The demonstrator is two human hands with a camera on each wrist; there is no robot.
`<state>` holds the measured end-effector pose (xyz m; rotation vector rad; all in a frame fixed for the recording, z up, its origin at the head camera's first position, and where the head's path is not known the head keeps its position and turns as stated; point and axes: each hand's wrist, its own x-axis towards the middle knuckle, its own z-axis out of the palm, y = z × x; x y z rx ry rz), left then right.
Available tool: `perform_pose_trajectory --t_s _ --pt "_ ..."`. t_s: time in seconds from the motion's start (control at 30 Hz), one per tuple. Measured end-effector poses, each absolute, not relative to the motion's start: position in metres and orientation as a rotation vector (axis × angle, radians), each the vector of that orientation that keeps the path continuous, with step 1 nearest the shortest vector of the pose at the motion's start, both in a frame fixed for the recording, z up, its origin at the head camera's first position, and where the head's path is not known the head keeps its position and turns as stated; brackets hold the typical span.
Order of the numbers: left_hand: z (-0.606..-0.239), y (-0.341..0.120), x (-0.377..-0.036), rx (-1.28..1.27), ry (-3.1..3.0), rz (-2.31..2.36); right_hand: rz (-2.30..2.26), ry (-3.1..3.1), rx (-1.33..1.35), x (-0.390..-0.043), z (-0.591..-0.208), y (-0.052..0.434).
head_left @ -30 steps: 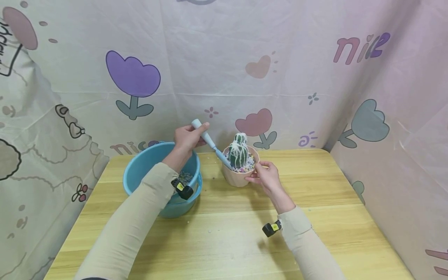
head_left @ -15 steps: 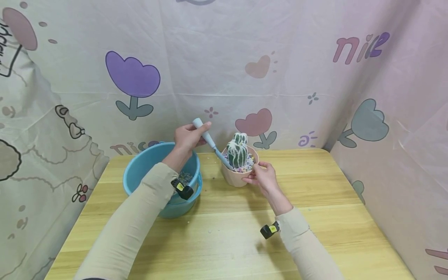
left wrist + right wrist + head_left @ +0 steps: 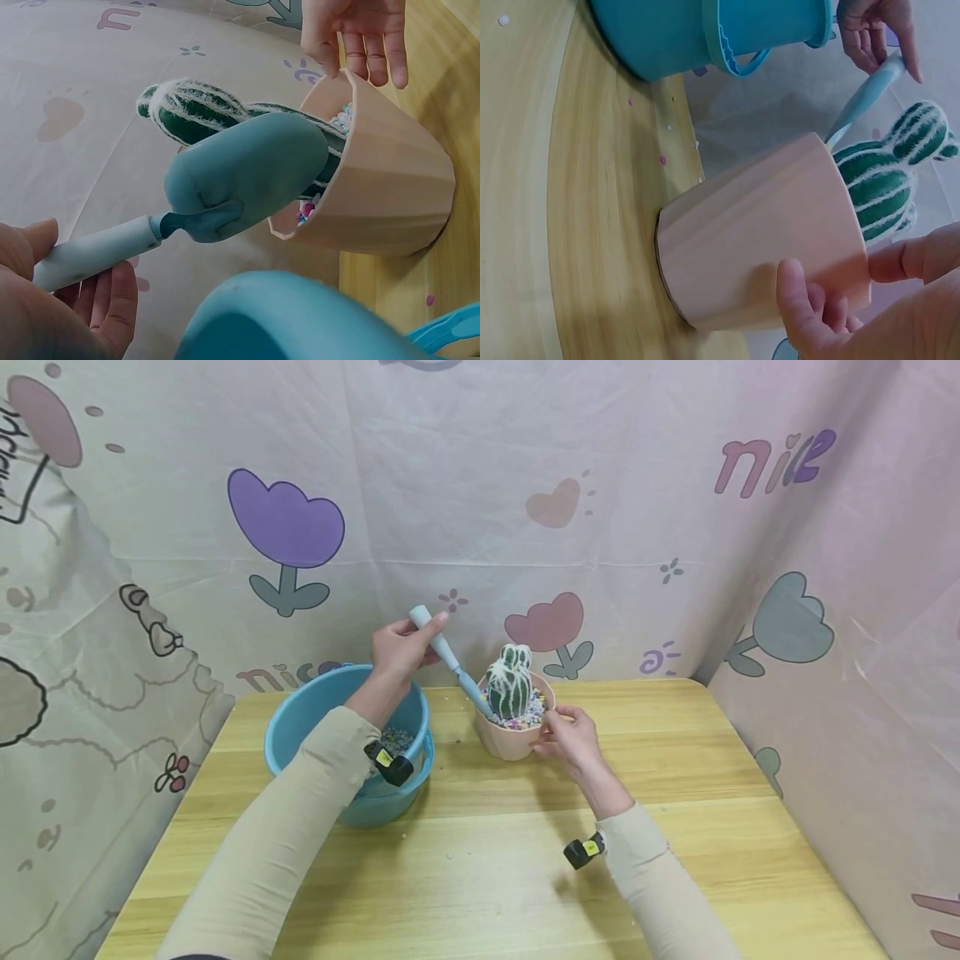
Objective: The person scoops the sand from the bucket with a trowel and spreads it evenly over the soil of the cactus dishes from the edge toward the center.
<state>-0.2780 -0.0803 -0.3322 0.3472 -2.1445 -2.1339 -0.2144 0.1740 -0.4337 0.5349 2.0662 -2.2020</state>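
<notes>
My left hand [image 3: 401, 650] grips the pale handle of a small blue garden trowel [image 3: 442, 647], thumb along one side and fingers round the other. The trowel slants down to the right, its blade [image 3: 247, 176] reaching the near left rim of a pink flower pot [image 3: 502, 742]. In the pot stands a green cactus [image 3: 510, 692] wrapped in white fuzzy strands, with coloured pebbles [image 3: 528, 718] about its base. My right hand [image 3: 572, 739] holds the pot at its right rim, thumb and fingers on either side of the edge.
A large blue bucket [image 3: 300, 727] stands on the wooden table [image 3: 480, 877] under my left forearm, with loose grey grains [image 3: 397, 741] inside. A few stray pebbles [image 3: 663, 160] lie on the table between bucket and pot. A printed cloth [image 3: 465, 460] hangs behind the table.
The trowel has risen slightly with my left hand, and its blade has turned a little at the rim. My right hand has shifted slightly along the pot's edge; the pot stays in place.
</notes>
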Motion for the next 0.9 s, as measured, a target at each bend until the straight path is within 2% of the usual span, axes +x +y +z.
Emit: perform_pose_trajectory --t_s 0.43,0.9 --pt "-0.328 -0.085 -0.276 0.363 -2.158 -2.124 -2.207 2.37 0.397 -0.206 -0.425 0.168" --pt "-0.322 -0.101 -0.273 0.34 -2.131 -2.19 -2.199 2.39 0.188 -0.189 -0.408 0.148"
